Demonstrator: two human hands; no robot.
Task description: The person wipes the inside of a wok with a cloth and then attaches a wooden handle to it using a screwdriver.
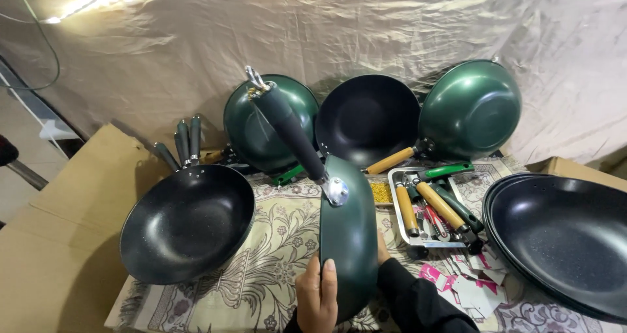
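Observation:
I hold a green wok (349, 232) on its edge over the patterned cloth (261, 261). Its dark handle (290, 127) points up and to the left, ends in a metal hanging ring, and joins the bowl at a silver bracket. My left hand (317, 297) grips the near rim with the thumb on the green outside. My right hand (381, 247), in a black sleeve, is mostly hidden behind the bowl and holds its far side.
A stack of black pans (186, 232) lies to the left on cardboard (59, 228). Three woks lean on the backdrop: green (251, 133), black-lined (368, 120), green (470, 107). A metal tray (398, 225) holds loose handles. Handle-less black pans (568, 238) are stacked at the right, pink cards (457, 281) beside them.

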